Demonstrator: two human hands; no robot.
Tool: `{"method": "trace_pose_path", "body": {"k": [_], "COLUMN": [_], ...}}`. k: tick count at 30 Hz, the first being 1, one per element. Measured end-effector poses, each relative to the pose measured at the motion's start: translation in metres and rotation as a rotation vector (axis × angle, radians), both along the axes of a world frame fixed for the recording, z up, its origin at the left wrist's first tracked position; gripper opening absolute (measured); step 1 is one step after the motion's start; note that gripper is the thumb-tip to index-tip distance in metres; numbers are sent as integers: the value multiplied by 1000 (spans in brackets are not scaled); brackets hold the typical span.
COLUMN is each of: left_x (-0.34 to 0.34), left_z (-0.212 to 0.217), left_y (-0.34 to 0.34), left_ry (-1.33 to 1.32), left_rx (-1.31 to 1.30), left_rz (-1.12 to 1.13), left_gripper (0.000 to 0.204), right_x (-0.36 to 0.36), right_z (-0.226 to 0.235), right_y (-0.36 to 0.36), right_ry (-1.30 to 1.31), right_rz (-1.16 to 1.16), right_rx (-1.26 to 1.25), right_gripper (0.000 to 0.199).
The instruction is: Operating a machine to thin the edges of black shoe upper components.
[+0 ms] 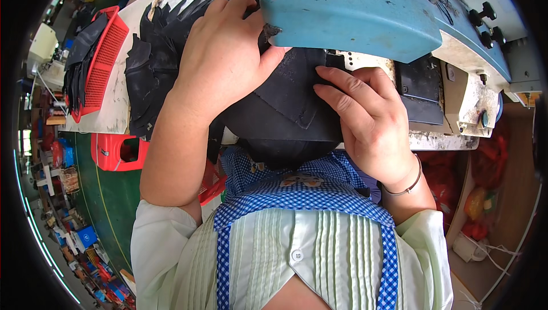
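Note:
A blue sewing machine head [348,13] hangs over the white machine bed, hiding the needle area. Under its front edge lies a black leather-like piece [285,104], layered and stitched along a seam, drooping toward my lap. My left hand [222,53] grips the piece at its left. Its thumb tip reaches the machine's lower corner, and some fingertips are hidden behind the head. From the right, my right hand [368,110] holds the same piece, index and middle fingertips pressed on its top and the thumb at its edge. A dark band circles my right wrist.
A pile of black cut pieces [151,70] lies left of my left forearm. Beyond it leans a red plastic basket [105,61] with more black pieces. A red stool [117,151] stands below on the green floor. Black knobs [485,16] project from the machine's right side.

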State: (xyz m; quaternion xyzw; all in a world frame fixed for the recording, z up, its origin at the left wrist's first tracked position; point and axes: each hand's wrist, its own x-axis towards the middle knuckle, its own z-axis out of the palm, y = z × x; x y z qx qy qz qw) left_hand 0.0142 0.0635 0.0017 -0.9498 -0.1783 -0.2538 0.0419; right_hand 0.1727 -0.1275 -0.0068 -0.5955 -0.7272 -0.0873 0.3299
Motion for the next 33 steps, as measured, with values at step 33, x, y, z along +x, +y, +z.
{"method": "trace_pose_path", "body": {"k": [33], "left_x": [8], "left_z": [1], "left_y": [17], "left_ry": [42], "left_rx": [17], "left_rz": [465], "left_gripper": [60], "right_x": [-6], "right_z": [4], "right_y": [15], "right_ry": [-40], "right_rz": [-171], "right_rx": [-88], "right_gripper": [45]}}
